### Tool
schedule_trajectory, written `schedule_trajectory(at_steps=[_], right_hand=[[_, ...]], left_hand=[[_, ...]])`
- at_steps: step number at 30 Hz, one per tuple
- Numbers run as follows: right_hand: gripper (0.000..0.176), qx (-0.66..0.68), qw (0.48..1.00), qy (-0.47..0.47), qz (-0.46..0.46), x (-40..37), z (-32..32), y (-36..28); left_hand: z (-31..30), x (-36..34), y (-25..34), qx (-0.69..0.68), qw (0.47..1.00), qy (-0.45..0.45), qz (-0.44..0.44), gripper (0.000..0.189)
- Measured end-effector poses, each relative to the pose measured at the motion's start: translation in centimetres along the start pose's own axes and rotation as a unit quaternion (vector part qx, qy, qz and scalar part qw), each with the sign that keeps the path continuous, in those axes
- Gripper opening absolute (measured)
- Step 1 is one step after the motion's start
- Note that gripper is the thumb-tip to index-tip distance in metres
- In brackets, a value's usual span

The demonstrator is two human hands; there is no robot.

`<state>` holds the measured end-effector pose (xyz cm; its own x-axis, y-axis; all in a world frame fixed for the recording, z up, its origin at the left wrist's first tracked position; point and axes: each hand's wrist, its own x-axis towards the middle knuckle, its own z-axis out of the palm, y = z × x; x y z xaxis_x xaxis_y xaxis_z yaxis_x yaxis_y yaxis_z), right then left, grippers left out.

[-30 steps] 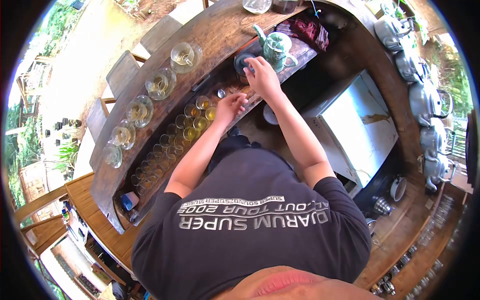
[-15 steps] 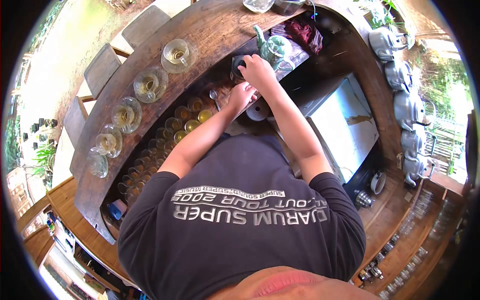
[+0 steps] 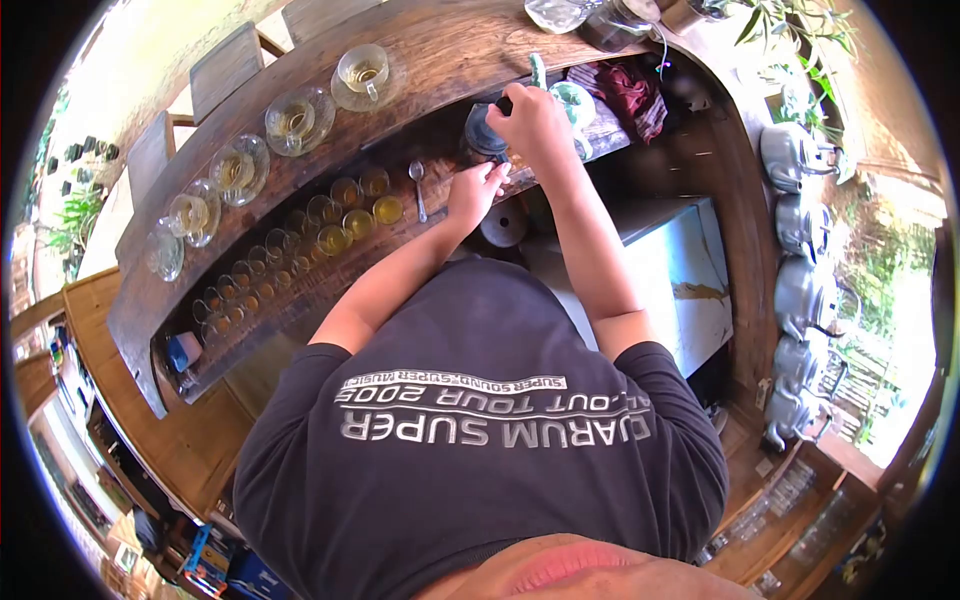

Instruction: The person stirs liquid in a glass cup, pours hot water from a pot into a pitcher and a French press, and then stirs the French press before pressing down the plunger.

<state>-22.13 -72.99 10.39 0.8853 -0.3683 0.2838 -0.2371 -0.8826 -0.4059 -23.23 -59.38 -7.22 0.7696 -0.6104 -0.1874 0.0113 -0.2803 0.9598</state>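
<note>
Dark blue-grey round container [image 3: 481,130] inside brown wooden shelf's [image 3: 440,180] near edge, partly hidden. Right hand [image 3: 535,120] half-curled at its top, left hand [image 3: 474,190] loosely curled below; grips unclear.

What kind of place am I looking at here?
Most likely a small café or tea bar. Glass cups line a curved wooden counter, small glasses stand in rows below it, some holding yellowish liquid, and metal kettles are lined up at the right.

A dark short-sleeved T-shirt [image 3: 480,490] carries pale capital lettering [image 3: 495,428] across its front, including "DJARUM SUPER".
</note>
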Motion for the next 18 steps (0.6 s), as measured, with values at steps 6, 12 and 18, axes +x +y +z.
schedule_trajectory(at_steps=[6, 12, 18], right_hand=[[0.033, 0.006, 0.998, -0.010, -0.056, 0.8, -1.6, 0.5], [0.038, 0.004, 0.998, -0.022, -0.065, 1.0, -3.9, -0.4], [0.040, -0.042, 0.998, 0.006, -0.055, 1.4, -5.5, -0.7]], left_hand=[[1.1, -0.5, -0.4, -0.021, 0.999, 0.049, -0.007, 0.043], [1.6, -0.9, -0.2, -0.022, 0.997, 0.077, -0.005, 0.045], [1.3, -0.9, -0.2, 0.000, 0.998, 0.068, -0.005, 0.045]])
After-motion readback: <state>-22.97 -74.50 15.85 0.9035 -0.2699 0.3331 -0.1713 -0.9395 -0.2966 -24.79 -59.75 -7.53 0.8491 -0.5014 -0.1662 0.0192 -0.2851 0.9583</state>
